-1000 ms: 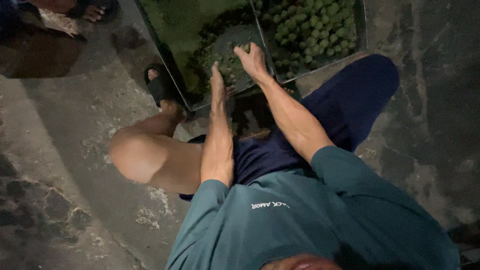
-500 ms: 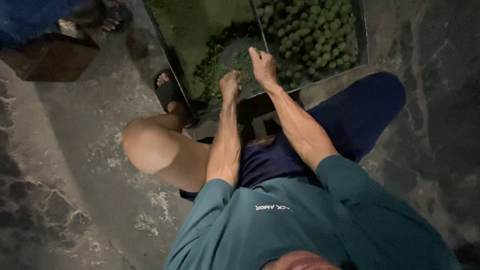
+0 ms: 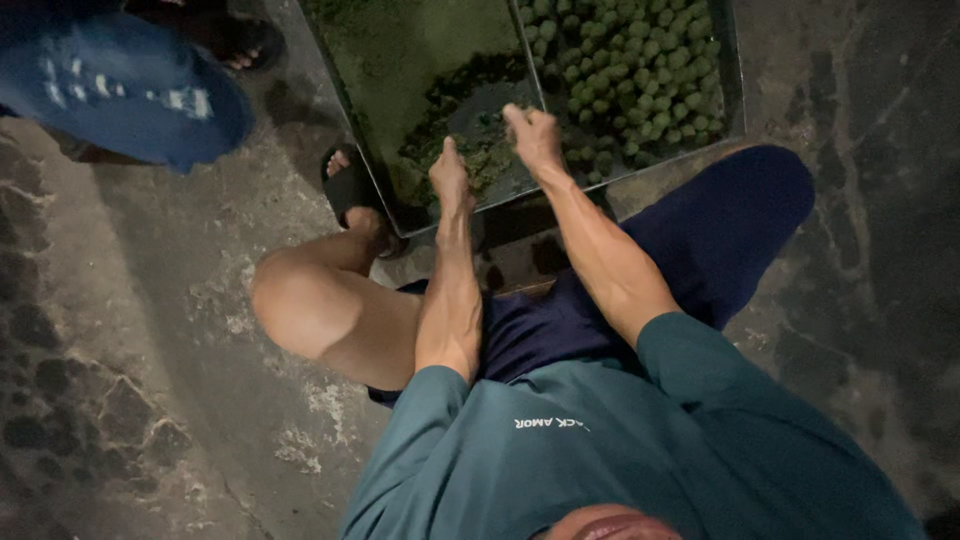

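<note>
Both hands have drawn back toward the tray's near edge at upper centre: the left hand (image 3: 449, 177) rests loosely curled on the dark green mash (image 3: 470, 150), while the right hand (image 3: 530, 130) pinches a bit of it, beside the rolled green balls (image 3: 640, 70).

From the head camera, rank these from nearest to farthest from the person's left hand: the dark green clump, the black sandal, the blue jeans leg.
From the left hand:
1. Dark green clump, just beyond it in the tray.
2. Black sandal, to its left on the floor.
3. Blue jeans leg, far left corner.
</note>
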